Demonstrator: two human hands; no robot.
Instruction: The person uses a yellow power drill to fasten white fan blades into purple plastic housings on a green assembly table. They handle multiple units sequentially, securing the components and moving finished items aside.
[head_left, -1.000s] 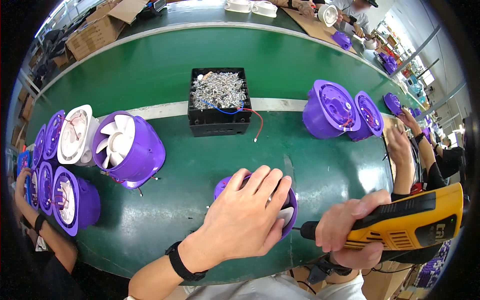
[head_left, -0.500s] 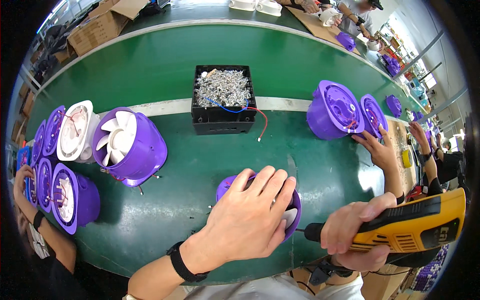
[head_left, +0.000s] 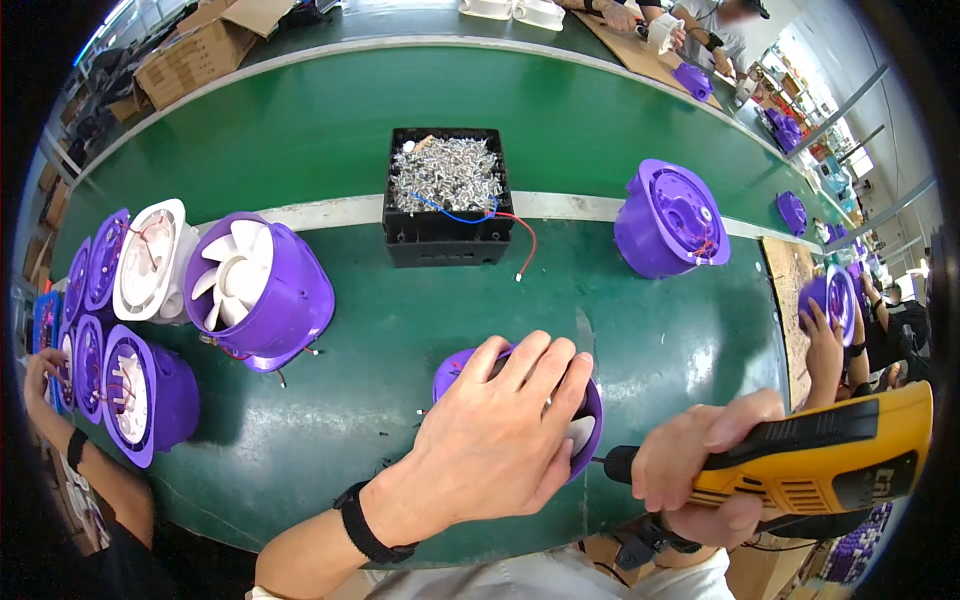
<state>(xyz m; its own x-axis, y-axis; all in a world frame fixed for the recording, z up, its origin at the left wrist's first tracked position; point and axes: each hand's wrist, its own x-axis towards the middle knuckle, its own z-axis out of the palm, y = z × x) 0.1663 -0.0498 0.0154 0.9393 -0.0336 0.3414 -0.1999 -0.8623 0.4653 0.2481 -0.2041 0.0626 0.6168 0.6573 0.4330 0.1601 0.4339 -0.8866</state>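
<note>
Grips a yellow power screwdriver [head_left: 810, 450] in the right hand [head_left: 675, 460], with fingers wrapped firmly around the front end and the thumb along the top. Holds the tool at a slight tilt, with a thin bit [head_left: 600, 459] directed leftward at a purple fan housing [head_left: 597, 425]. Cannot tell contact from a small gap between bit and wall.

Lays the left hand [head_left: 490, 440] palm down across that housing, at the near middle of the green table [head_left: 300, 450], with bent fingers over the top and the thumb at the right side. Cannot tell a clamp from a mere rest, for want of a view beneath the palm. Shows a white blade [head_left: 579, 432] just right of the thumb. Wears a black band [head_left: 365, 530] on the left wrist.

Faces, beyond the hands, a black box [head_left: 447, 250] heaped with silver screws [head_left: 447, 172], with a blue wire [head_left: 450, 214] across the front and a red wire [head_left: 530, 245] at the right.

Has, to the left, a tilted purple fan [head_left: 300, 300] beside a white shell [head_left: 150, 260], near several purple shells [head_left: 175, 410]; to the right, well apart, a purple pot [head_left: 650, 230]. Includes, at far right, a co-worker's hand [head_left: 825, 350] on another shell [head_left: 848, 300]; at upper left, a cardboard box [head_left: 195, 65].
</note>
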